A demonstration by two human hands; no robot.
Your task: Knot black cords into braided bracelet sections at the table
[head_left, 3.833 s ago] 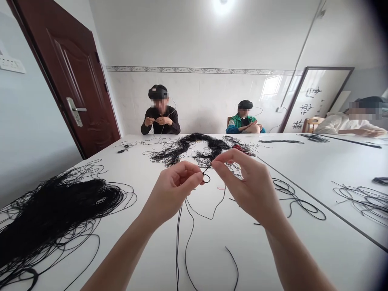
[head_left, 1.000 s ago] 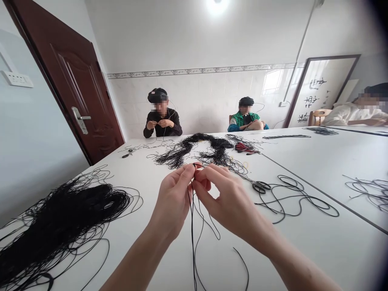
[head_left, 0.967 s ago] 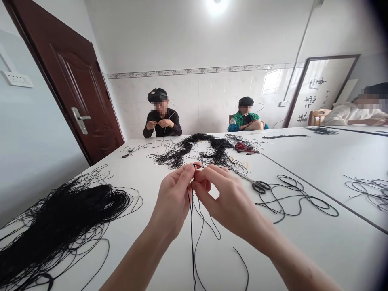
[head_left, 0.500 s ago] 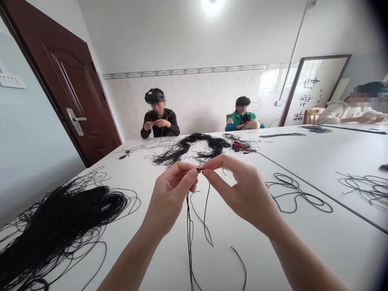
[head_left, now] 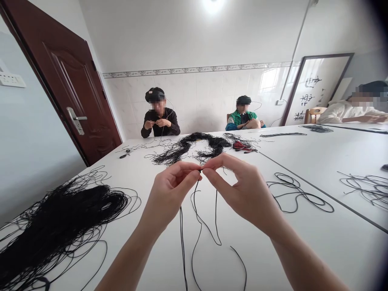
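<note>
White tabletop [head_left: 163, 262] stretches away; above its near middle, a black cord [head_left: 199, 170] is pinched by the fingertips of left hand [head_left: 171, 192] and right hand [head_left: 238, 188]. Near left lies a black tangle [head_left: 60, 218]; far, an arched bundle [head_left: 197, 137].

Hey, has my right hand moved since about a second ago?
Yes. Judged against the red item on the table, your right hand has shifted toward your right.
</note>
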